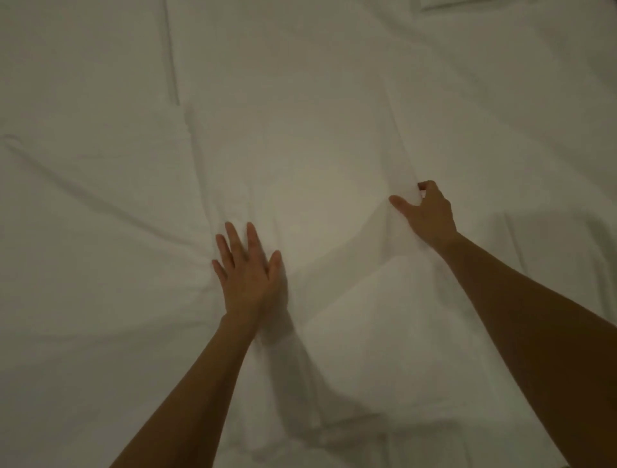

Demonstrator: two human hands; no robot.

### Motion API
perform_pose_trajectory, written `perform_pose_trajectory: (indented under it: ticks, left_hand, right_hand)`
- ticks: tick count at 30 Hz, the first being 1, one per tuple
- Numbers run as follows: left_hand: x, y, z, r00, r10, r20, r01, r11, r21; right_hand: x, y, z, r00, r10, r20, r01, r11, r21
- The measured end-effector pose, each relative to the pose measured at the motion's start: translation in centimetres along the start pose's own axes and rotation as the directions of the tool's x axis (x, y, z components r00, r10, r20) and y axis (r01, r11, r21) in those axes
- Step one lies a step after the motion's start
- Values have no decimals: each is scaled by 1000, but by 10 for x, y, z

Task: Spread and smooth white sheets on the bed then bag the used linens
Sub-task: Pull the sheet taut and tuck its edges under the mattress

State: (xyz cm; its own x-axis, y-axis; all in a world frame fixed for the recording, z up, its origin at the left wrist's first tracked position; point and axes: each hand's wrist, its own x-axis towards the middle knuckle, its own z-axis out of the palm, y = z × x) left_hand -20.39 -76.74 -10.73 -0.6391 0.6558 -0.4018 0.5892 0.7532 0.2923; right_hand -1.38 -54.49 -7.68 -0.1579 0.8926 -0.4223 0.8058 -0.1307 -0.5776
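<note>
A white sheet (310, 117) covers the whole bed and fills the view, with creases fanning out from the middle. My left hand (248, 272) lies flat on the sheet with straight, spread fingers, pressing down where several wrinkles meet. Further out and to the right, my right hand (425, 212) pinches a raised fold of the sheet between thumb and curled fingers. A long ridge runs from that fold away towards the top of the view.
A long seam or fold (172, 56) runs up the left part of the bed. A white edge, maybe a pillow (521, 3), shows at the top right. Everything else in view is white fabric.
</note>
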Motion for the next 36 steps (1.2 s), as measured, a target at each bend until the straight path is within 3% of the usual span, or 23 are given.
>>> perform_pose_trajectory:
  ticks: [5, 11, 17, 19, 22, 28, 30, 33, 35, 36]
  left_hand:
    - [1, 16, 6, 999, -38, 9, 38, 999, 16]
    - [11, 48, 1, 995, -21, 99, 25, 999, -41]
    - [19, 36, -32, 969, 121, 215, -54, 954, -294]
    - [18, 25, -60, 941, 112, 319, 83, 839, -538]
    - [6, 6, -114, 895, 164, 415, 281, 515, -810]
    - [-7, -73, -204, 818, 294, 494, 457, 188, -869]
    - [-7, -113, -231, 841, 289, 458, 460, 65, -886]
    - [-8, -187, -252, 890, 207, 406, 450, -255, -856]
    - [-10, -242, -248, 893, 143, 427, 450, -302, -840]
    - [-11, -266, -238, 878, 105, 466, 477, -254, -841]
  right_hand:
    - [8, -5, -18, 992, -116, 38, 114, 992, 52]
    - [2, -22, -44, 991, -135, -22, 135, 991, 19]
    - [-31, -94, -71, 973, -223, -66, 215, 971, -107]
    - [-52, -131, -71, 964, -262, -41, 256, 960, -109]
    - [-91, -199, -53, 937, -349, 30, 350, 931, -104]
    - [-176, -322, 69, 835, -484, 262, 519, 851, -84]
    - [-207, -353, 128, 786, -488, 379, 560, 822, -103]
    - [-255, -376, 215, 715, -438, 545, 550, 834, -51]
    - [-277, -374, 261, 688, -335, 644, 469, 882, -41]
    - [-286, -367, 278, 672, -275, 688, 450, 889, -84]
